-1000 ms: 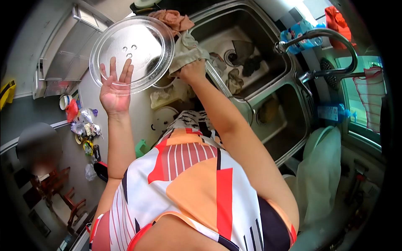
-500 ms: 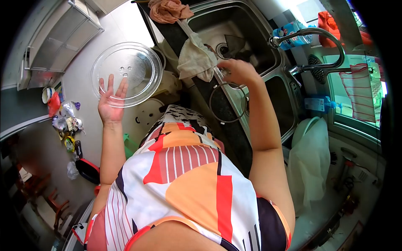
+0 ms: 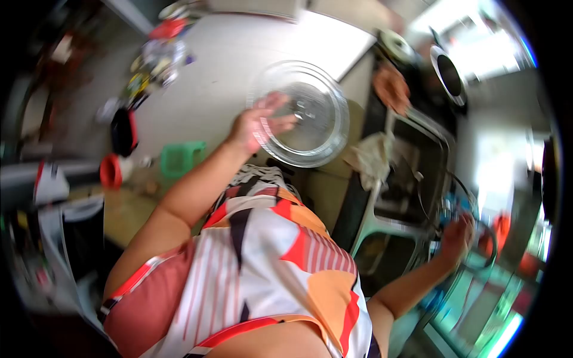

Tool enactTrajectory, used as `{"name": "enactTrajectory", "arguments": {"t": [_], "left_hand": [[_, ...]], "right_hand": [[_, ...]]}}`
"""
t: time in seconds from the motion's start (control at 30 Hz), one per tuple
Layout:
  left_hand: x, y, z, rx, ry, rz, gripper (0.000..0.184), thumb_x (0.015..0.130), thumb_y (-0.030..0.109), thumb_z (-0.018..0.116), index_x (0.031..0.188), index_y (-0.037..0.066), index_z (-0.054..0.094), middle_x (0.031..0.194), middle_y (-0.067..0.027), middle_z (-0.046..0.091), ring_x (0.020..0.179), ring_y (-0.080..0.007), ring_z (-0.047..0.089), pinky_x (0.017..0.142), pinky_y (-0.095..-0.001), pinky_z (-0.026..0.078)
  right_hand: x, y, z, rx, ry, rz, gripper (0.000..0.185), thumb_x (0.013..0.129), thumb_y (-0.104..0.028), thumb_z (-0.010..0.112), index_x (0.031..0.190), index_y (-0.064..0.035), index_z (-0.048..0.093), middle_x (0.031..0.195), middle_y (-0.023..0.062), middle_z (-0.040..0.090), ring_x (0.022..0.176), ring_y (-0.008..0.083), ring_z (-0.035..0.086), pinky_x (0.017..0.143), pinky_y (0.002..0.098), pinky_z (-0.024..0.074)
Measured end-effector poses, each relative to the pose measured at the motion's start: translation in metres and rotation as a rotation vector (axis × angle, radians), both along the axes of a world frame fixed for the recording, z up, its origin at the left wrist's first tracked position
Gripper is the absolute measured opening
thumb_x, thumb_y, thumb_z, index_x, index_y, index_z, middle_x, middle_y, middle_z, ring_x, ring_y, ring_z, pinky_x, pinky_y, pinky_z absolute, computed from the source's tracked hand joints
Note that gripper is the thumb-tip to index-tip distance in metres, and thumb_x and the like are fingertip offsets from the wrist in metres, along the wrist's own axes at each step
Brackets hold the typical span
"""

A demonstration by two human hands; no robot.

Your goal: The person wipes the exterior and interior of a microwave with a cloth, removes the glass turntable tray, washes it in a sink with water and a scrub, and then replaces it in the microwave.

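Note:
My left hand [image 3: 249, 128] is closed on a round clear glass turntable plate [image 3: 322, 113] at its left edge. The fingers show through the glass, and the plate hangs above the floor beside the counter. My right hand [image 3: 457, 238] is stretched out to the right near the tap, blurred by motion. It appears closed on the lower edge of a thin roller ring [image 3: 419, 176] with small wheels, which overlaps the sink [image 3: 412, 218] in view. The exact finger contact is smeared.
A pale cloth [image 3: 371, 160] drapes over the sink's front edge, with a pinkish cloth [image 3: 391, 89] beyond. The tap [image 3: 494, 241] curves behind my right hand. A green stool [image 3: 179, 159], a red-rimmed black pan [image 3: 124, 131] and bagged items [image 3: 161, 59] are on the floor.
The view has turned, shifting the sink right and down. My right hand has moved from the sink's front edge toward the tap with the ring. The glass plate stays in my left hand.

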State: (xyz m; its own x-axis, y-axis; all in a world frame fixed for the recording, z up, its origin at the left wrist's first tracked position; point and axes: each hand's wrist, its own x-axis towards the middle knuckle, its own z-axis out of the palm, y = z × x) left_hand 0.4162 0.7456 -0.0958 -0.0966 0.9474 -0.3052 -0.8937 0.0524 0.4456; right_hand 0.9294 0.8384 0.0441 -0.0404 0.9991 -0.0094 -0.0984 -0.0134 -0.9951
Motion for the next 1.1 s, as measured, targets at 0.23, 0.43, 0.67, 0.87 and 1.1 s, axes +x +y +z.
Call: {"name": "enactTrajectory", "arguments": {"t": [0.23,0.43,0.67,0.87,1.1], "left_hand": [[0.012,-0.054,-0.022,-0.204,0.032,0.307,0.055,0.083,0.007,0.047,0.136,0.006,0.031,0.136,-0.0174,0.039,0.106,-0.0412,0.054,0.085,-0.0443,0.050],[-0.026,-0.128,-0.024,-0.359,0.018,0.538,0.058,0.083,0.006,0.045,0.138,0.012,0.027,0.122,-0.0136,0.050,0.100,-0.0359,0.058,0.084,-0.0430,0.050],[-0.088,-0.210,-0.039,-0.365,0.000,0.867,0.056,0.082,0.005,0.047,0.135,0.012,0.031,0.117,-0.0131,0.051,0.094,-0.0361,0.060,0.083,-0.0442,0.051],[-0.178,-0.283,-0.071,-0.389,-0.137,1.037,0.056,0.082,0.005,0.048,0.134,0.012,0.031,0.120,-0.0127,0.049,0.094,-0.0348,0.059,0.083,-0.0441,0.050],[-0.243,-0.339,-0.087,-0.441,-0.189,1.148,0.053,0.084,0.005,0.048,0.134,0.012,0.031,0.120,-0.0114,0.049,0.096,-0.0345,0.059,0.081,-0.0435,0.051]], "right_hand": [[-0.048,0.105,-0.028,0.197,-0.826,-0.162,0.030,0.094,-0.024,0.046,0.110,-0.0034,0.060,0.059,-0.0011,0.046,0.051,0.0084,0.039,0.046,0.0236,0.0340],[-0.153,0.130,-0.034,0.981,-1.160,0.034,0.030,0.095,-0.023,0.045,0.108,-0.0003,0.060,0.078,0.0044,0.063,0.067,0.0153,0.057,0.062,0.0258,0.0457],[-0.293,0.121,-0.033,-0.092,0.053,0.506,0.026,0.093,-0.027,0.047,0.112,-0.0107,0.053,0.056,-0.0026,0.040,0.042,0.0036,0.033,0.039,0.0182,0.0252],[-0.476,0.064,-0.120,0.833,-0.890,0.377,0.020,0.088,-0.016,0.050,0.089,-0.0022,0.064,0.075,0.0070,0.061,0.062,0.0183,0.051,0.058,0.0292,0.0416],[-0.648,-0.054,-0.078,0.023,-0.724,1.194,0.020,0.095,-0.019,0.046,0.098,-0.0046,0.059,0.050,-0.0088,0.032,0.041,-0.0009,0.025,0.036,0.0182,0.0157]]}}
